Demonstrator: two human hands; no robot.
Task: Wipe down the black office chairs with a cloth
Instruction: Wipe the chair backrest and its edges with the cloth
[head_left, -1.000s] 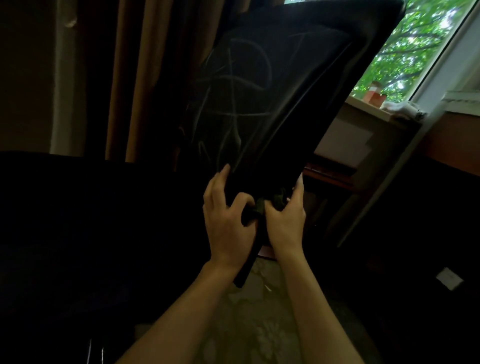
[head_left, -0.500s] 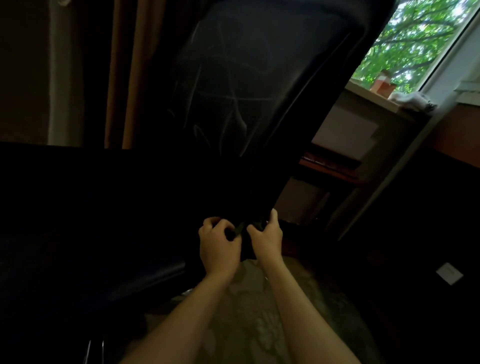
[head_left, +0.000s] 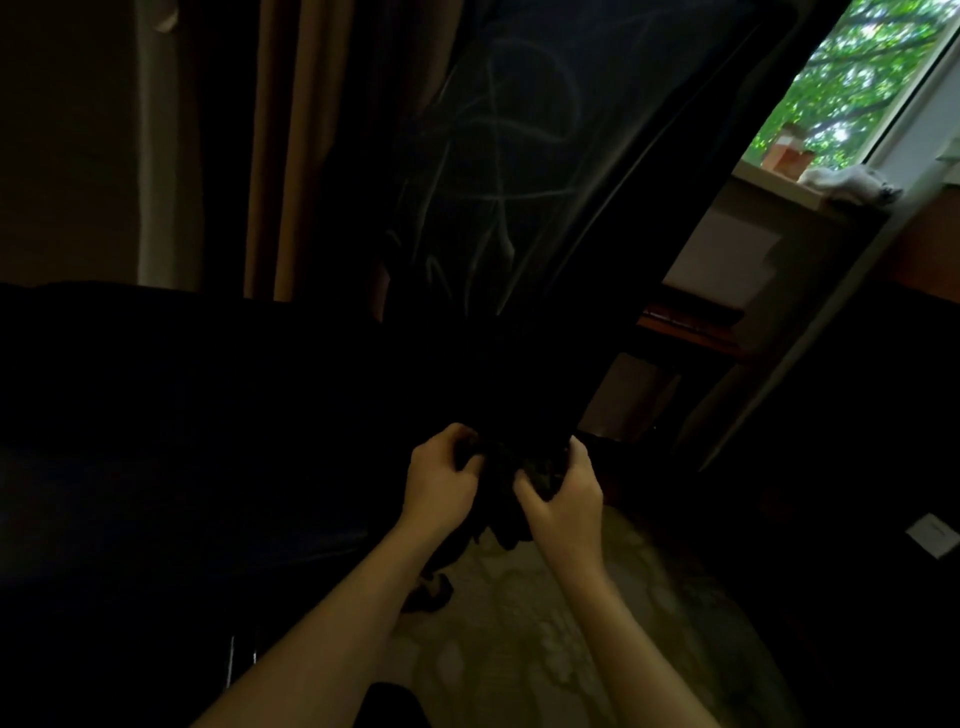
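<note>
Seemingly midway, the chair (head_left: 519, 171) back, tilted ahead, shows pale wipe streaks, its lower parts too dark to judge, while left hand (head_left: 441, 480) and right hand (head_left: 563, 493) close on a dark cloth (head_left: 501, 488) at its base.

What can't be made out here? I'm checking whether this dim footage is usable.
- Dark cloth, head view: bunched between left hand and right hand; shadow hides its shape.
- Chair back: top cut off by the frame edge.
- Chair base: lost in darkness.
- Windowsill items: too small.
</note>
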